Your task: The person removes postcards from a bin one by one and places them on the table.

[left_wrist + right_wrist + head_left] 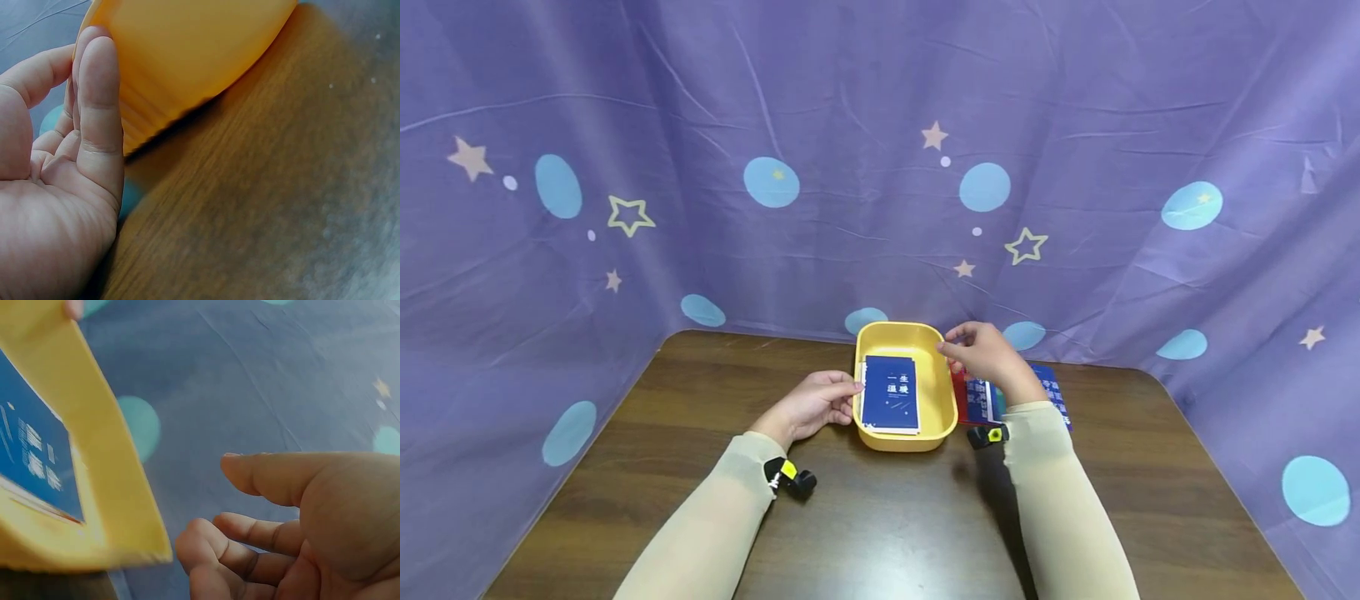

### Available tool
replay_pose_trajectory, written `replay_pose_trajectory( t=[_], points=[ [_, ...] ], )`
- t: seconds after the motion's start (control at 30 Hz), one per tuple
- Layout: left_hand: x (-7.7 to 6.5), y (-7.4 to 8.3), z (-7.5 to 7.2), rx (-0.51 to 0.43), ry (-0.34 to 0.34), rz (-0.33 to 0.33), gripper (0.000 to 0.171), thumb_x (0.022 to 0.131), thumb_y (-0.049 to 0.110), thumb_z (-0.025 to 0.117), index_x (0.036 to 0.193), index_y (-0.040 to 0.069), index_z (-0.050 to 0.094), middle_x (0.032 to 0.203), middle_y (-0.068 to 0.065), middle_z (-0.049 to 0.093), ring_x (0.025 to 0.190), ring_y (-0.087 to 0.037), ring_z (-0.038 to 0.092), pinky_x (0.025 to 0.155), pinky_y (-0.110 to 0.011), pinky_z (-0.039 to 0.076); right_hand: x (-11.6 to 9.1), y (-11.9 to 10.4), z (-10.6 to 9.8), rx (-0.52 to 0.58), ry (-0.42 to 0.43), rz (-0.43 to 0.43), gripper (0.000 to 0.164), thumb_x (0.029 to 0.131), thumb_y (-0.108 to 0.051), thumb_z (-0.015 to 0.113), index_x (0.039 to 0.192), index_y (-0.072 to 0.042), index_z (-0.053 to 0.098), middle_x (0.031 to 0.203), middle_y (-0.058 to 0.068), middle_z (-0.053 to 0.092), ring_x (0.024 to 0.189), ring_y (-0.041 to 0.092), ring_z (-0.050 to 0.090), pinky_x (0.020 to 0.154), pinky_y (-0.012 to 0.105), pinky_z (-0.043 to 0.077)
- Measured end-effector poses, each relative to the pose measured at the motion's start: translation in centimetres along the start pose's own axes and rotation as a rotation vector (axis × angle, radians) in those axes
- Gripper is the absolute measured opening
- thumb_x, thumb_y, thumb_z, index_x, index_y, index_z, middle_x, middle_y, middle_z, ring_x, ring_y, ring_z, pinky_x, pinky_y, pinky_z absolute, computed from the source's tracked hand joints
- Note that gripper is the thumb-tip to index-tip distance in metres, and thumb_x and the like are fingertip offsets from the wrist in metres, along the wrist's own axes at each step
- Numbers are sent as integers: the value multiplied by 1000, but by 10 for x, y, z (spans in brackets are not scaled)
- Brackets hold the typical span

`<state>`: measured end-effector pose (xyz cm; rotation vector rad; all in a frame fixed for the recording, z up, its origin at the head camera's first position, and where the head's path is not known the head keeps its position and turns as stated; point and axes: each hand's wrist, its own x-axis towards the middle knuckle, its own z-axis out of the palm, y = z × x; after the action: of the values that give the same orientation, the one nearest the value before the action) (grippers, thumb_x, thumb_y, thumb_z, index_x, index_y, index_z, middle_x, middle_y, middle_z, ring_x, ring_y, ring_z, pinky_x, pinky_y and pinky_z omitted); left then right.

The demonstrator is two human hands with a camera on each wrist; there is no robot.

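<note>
A yellow plastic basket (904, 445) stands on the table, with a small stack of blue cards (891, 398) with white lettering lying inside toward its left. My left hand (817, 403) pinches the basket's left rim, the thumb over the edge and fingers against the outer wall (169, 69). Close by the basket's right rim is my right hand (988, 354). In the right wrist view this hand (294, 531) is apart from the basket, thumb extended and fingers loosely bent, with nothing held.
Right of the basket, partly behind the right forearm, lie more blue printed cards (1049, 385) and something red (959, 395). A purple curtain (880, 167) with stars and dots hangs behind the brown wooden table (865, 533).
</note>
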<state>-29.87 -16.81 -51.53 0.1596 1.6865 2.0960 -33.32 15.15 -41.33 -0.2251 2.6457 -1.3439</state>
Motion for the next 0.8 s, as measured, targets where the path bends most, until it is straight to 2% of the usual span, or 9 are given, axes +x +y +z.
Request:
replay_pose_trajectory(
  t=[0.13, 0.2, 0.3, 0.47, 0.57, 0.63, 0.7, 0.8],
  points=[
    [0, 1, 0, -3, -3, 6, 11, 105, 9, 65, 94, 4, 65, 70, -1, 68, 57, -10, 66, 53, -21, 61, 11, -9, 22, 22, -75, 15, 43, 97, -32, 79, 128, -5, 66, 100, 24, 76, 79, 30, 75, 68, 40, 70],
    [0, 0, -1, -8, -1, 3, 12, 104, 9, 65, 93, 5, 65, 70, -2, 68, 56, -10, 66, 52, -21, 61, 17, -13, 32, 23, -108, 34, 44, 97, -33, 80, 129, -6, 65, 106, 26, 77, 84, 32, 77, 71, 42, 71],
    [1, -1, -2, -21, 4, -6, 11, 104, 9, 67, 93, 5, 66, 69, -2, 68, 56, -10, 66, 52, -21, 61, 26, -19, 45, -6, -140, 63, 43, 97, -33, 80, 127, -5, 65, 105, 24, 77, 86, 32, 77, 75, 44, 71],
    [2, -3, -2, -28, 4, -1, 11, 103, 9, 67, 93, 5, 66, 69, -2, 68, 56, -10, 66, 52, -21, 62, 38, -33, 60, -123, -154, 95, 40, 96, -31, 81, 119, -1, 66, 97, 22, 77, 77, 30, 76, 72, 45, 71],
    [2, -3, -1, -26, -1, 0, 11, 104, 9, 67, 95, 4, 65, 69, -1, 69, 56, -10, 66, 52, -21, 62, 45, -37, 67, -198, -152, 116, 33, 95, -27, 82, 108, 0, 68, 92, 23, 77, 71, 29, 75, 68, 44, 71],
    [1, -3, 0, -24, 1, -3, 10, 104, 9, 66, 96, 3, 64, 68, 0, 69, 56, -9, 66, 52, -21, 61, 49, -38, 71, -251, -157, 143, 30, 93, -27, 84, 98, -2, 68, 84, 19, 74, 66, 26, 72, 62, 42, 69],
    [2, -3, 1, -21, 2, -5, 9, 104, 9, 66, 98, 2, 64, 67, 0, 69, 55, -9, 66, 51, -21, 61, 53, -39, 74, -348, -165, 152, 33, 90, -31, 87, 87, -4, 68, 72, 12, 70, 57, 23, 67, 52, 36, 65],
    [2, -3, 1, -11, 1, -7, 9, 104, 9, 66, 99, 1, 64, 68, 0, 69, 56, -8, 65, 52, -20, 61, 56, -39, 78, -486, -172, 166, 41, 85, -41, 91, 83, -5, 70, 63, 7, 68, 51, 21, 66, 44, 31, 57]
  ],
)
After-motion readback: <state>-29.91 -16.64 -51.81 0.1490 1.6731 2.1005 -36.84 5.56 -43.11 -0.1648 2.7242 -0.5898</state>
